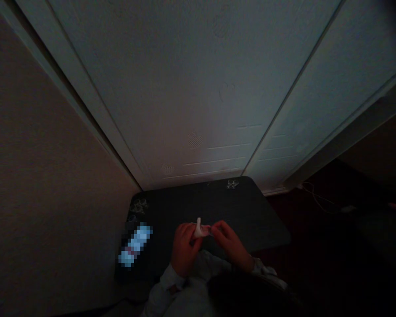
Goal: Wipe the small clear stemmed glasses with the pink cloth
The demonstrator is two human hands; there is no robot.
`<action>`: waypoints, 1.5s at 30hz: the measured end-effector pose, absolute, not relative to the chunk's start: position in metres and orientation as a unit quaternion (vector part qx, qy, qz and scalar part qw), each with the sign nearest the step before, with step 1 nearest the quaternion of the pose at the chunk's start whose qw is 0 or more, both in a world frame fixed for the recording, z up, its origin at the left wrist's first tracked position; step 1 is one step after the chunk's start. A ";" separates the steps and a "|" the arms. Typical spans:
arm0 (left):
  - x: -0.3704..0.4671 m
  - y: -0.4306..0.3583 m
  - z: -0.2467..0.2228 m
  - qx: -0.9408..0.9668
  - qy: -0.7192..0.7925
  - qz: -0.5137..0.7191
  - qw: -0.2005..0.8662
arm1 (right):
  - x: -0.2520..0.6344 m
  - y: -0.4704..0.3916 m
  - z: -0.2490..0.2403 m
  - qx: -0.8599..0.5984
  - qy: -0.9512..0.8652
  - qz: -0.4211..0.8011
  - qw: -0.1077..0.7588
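Observation:
Above the front part of a dark table (185, 202), my left hand (185, 246) is closed around a small white and pinkish piece (199, 230) with a short upright prong. Its exact kind is too dim to tell. From the other side, my right hand (229, 242) pinches at the right end of this piece, where something small and thin shows between the fingertips. Both hands are close together in front of my body, and the fingers partly cover what they hold.
A blurred, lit screen (135, 246) lies at the table's left. Thin, clear loops (139, 205) sit at the back left corner, and small shiny rings (232, 184) at the back edge. White panels (198, 88) rise behind the table. A pale cable (317, 198) runs along the floor at right.

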State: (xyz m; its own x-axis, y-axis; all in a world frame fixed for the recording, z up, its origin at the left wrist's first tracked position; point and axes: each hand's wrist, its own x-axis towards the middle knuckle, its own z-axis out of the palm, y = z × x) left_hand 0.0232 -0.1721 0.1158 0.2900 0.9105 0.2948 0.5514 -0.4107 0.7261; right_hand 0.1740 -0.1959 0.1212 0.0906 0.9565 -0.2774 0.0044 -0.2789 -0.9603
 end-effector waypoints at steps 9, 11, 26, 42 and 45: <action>0.022 -0.175 0.124 0.697 0.503 0.393 0.328 | 0.170 -0.202 0.121 -0.552 -0.416 0.581 0.429; 0.022 -0.176 0.124 0.680 0.508 0.402 0.344 | 0.170 -0.202 0.121 -0.550 -0.418 0.580 0.432; 0.024 -0.175 0.124 0.425 0.505 0.409 0.630 | 0.171 -0.203 0.120 -0.488 -0.451 0.566 0.488; 0.029 -0.180 0.130 0.455 0.469 0.381 0.654 | 0.175 -0.204 0.114 -0.524 -0.452 0.536 0.483; 0.029 -0.178 0.125 0.407 0.481 0.413 0.658 | 0.173 -0.206 0.119 -0.497 -0.459 0.558 0.480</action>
